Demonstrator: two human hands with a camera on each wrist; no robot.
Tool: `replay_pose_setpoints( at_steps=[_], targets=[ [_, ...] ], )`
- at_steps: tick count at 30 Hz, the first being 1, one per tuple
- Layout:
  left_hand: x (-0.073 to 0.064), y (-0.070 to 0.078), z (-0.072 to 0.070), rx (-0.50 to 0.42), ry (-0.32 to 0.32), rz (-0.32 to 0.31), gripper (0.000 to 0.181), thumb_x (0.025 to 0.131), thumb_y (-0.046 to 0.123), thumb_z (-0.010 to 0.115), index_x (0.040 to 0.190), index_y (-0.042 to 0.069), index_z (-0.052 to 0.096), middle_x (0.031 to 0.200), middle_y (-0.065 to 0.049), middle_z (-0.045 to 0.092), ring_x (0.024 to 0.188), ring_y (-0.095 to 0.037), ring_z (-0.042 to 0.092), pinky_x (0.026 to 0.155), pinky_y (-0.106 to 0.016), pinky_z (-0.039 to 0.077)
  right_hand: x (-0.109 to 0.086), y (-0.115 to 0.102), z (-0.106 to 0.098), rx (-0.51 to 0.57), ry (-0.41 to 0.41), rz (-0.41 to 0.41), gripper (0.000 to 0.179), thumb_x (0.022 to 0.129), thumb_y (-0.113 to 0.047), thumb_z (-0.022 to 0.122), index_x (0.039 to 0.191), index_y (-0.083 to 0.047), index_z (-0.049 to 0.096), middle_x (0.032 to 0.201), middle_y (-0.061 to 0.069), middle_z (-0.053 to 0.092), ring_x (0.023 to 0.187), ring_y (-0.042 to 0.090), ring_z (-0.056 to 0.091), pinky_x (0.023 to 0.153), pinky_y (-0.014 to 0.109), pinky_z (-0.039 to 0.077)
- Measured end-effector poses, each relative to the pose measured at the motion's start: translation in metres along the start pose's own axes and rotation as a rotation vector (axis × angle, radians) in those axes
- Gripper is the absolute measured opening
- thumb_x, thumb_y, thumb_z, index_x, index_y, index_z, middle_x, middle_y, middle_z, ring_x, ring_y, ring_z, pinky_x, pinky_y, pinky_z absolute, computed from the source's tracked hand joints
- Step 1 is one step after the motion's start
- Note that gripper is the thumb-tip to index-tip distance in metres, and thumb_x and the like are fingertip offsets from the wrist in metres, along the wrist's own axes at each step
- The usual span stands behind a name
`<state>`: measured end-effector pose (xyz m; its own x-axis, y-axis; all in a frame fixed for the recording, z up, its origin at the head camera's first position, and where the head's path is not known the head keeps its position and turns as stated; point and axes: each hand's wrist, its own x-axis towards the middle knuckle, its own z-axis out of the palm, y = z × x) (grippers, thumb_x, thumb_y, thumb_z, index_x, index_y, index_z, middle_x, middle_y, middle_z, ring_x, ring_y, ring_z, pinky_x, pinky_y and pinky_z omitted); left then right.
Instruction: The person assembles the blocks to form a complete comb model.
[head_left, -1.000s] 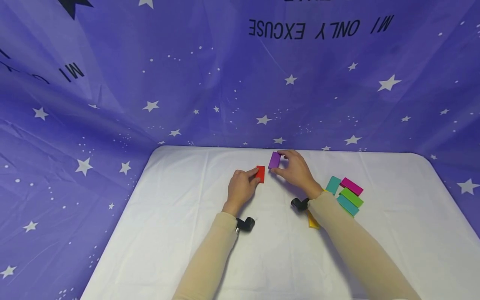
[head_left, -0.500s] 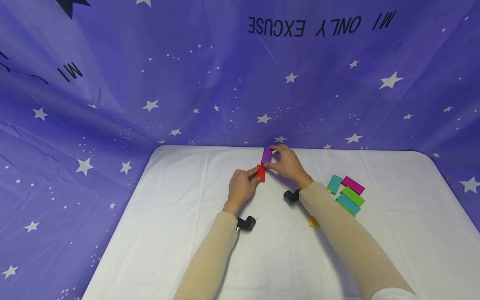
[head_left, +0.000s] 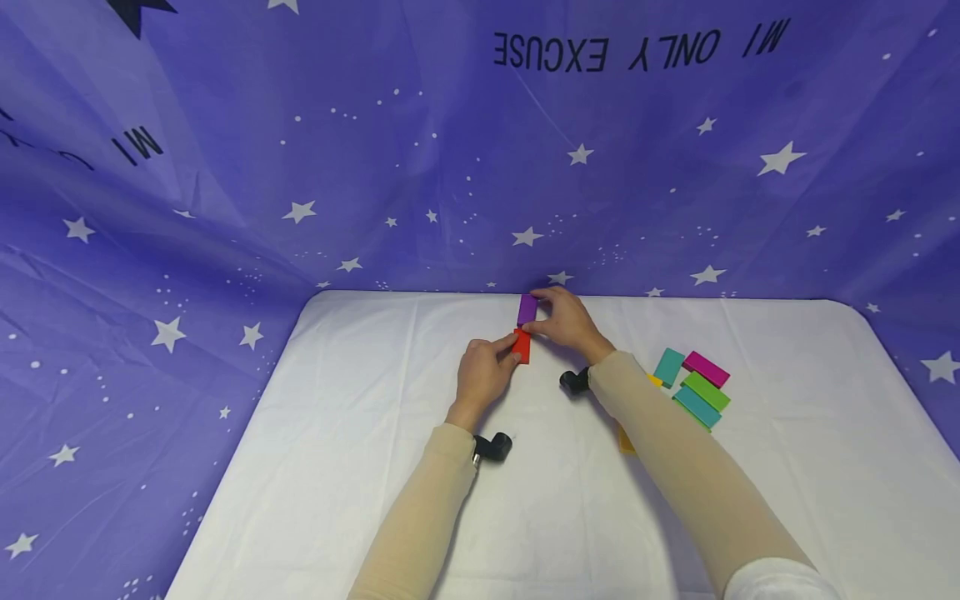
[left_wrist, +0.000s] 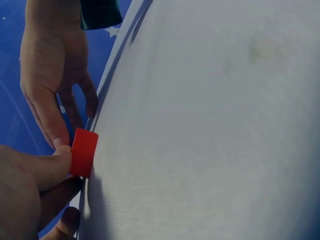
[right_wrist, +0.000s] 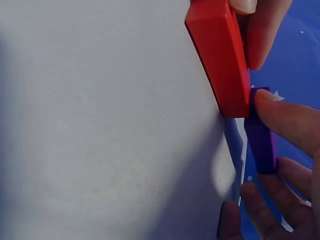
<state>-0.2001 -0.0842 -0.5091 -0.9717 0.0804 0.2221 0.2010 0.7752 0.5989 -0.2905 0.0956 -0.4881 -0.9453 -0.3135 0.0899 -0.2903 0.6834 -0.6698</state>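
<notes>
My left hand (head_left: 482,372) pinches a red rectangular block (head_left: 523,348) between thumb and fingers, near the far side of the white table. At that block's far end is a purple block (head_left: 527,309), pinched by my right hand (head_left: 567,322) from its right side. In the right wrist view the purple block (right_wrist: 262,137) lies close to the end of the red block (right_wrist: 220,60); whether they touch I cannot tell. The left wrist view shows the red block (left_wrist: 84,152), while the purple one is hidden there.
To the right lie several loose blocks: teal (head_left: 668,367), magenta (head_left: 707,370), green (head_left: 707,391), blue (head_left: 698,407) and yellow (head_left: 627,441). My right sleeve (head_left: 682,467) covers part of this group. A purple starry curtain (head_left: 450,167) rises behind the table (head_left: 337,400).
My right hand has moved left and slightly away with the purple block, from the right of the red block to its far end. The left hand has stayed in place.
</notes>
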Motion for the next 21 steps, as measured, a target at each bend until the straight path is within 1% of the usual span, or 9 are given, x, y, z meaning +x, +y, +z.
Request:
replay_pose_setpoints(
  at_steps=[3, 10, 15, 18, 21],
  targets=[
    [-0.0002, -0.0001, -0.0001, 0.001, 0.004, 0.003, 0.035, 0.092, 0.024, 0.074, 0.126, 0.017, 0.073, 0.1, -0.017, 0.073, 0.095, -0.033, 0.063, 0.082, -0.044, 0.052, 0.0029, -0.0002, -0.0002, -0.012, -0.032, 0.011, 0.069, 0.078, -0.026, 0.087, 0.135, 0.002, 0.06, 0.132, 0.019, 0.061, 0.123, 0.034, 0.055, 0.108, 0.046, 0.042],
    [0.0002, 0.0016, -0.0005, -0.004, -0.014, -0.028, 0.036, 0.093, 0.025, 0.073, 0.128, 0.019, 0.072, 0.102, -0.018, 0.073, 0.098, -0.034, 0.063, 0.083, -0.045, 0.052, 0.007, 0.0, -0.002, -0.045, -0.105, 0.026, 0.071, 0.079, -0.029, 0.086, 0.138, 0.001, 0.059, 0.138, 0.021, 0.059, 0.131, 0.036, 0.05, 0.113, 0.047, 0.037],
    [0.0007, 0.0013, 0.001, -0.004, -0.014, -0.027, 0.036, 0.093, 0.026, 0.073, 0.127, 0.019, 0.072, 0.103, -0.018, 0.073, 0.099, -0.034, 0.064, 0.084, -0.045, 0.052, 0.0072, 0.002, -0.003, -0.049, -0.15, 0.034, 0.069, 0.082, -0.029, 0.083, 0.139, 0.0, 0.058, 0.142, 0.021, 0.056, 0.136, 0.036, 0.046, 0.116, 0.047, 0.034],
    [0.0005, 0.0008, 0.0009, -0.004, -0.011, -0.035, 0.036, 0.092, 0.026, 0.074, 0.127, 0.02, 0.072, 0.101, -0.018, 0.073, 0.098, -0.034, 0.064, 0.084, -0.045, 0.052, 0.0068, 0.0026, -0.0031, -0.027, -0.162, 0.047, 0.067, 0.085, -0.029, 0.08, 0.141, -0.001, 0.057, 0.144, 0.021, 0.054, 0.136, 0.036, 0.046, 0.116, 0.048, 0.033],
    [0.0001, 0.0005, 0.0003, -0.006, -0.007, -0.043, 0.036, 0.092, 0.026, 0.074, 0.127, 0.02, 0.072, 0.099, -0.019, 0.072, 0.098, -0.034, 0.064, 0.083, -0.045, 0.053, 0.0064, 0.0033, -0.0032, 0.041, -0.164, 0.071, 0.063, 0.087, -0.027, 0.077, 0.141, -0.001, 0.056, 0.142, 0.021, 0.055, 0.132, 0.036, 0.05, 0.113, 0.048, 0.037]
  ],
)
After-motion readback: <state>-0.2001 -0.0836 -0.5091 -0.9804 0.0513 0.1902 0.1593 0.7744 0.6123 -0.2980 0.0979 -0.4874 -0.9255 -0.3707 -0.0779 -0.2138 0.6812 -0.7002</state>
